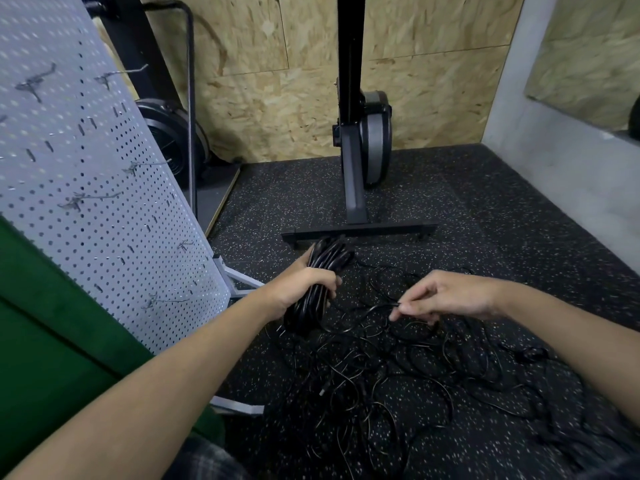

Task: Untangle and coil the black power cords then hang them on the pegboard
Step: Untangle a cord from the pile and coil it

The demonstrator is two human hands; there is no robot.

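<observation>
My left hand [300,287] grips a thick coil of black cord [317,289] held above the floor. A loose strand leads from the coil to my right hand [446,297], which pinches the thin cord [381,308] between thumb and fingertips. Below both hands a tangled pile of black power cords [415,375] is spread over the speckled black floor. The grey pegboard [86,188] stands at the left, leaning away, with several bare metal hooks [93,199] on it.
A black exercise machine with a flat base bar [358,232] stands just beyond the coil. Weight plates [166,140] sit behind the pegboard. A green panel [52,323] is at the lower left. The pegboard's grey foot [239,282] juts onto the floor.
</observation>
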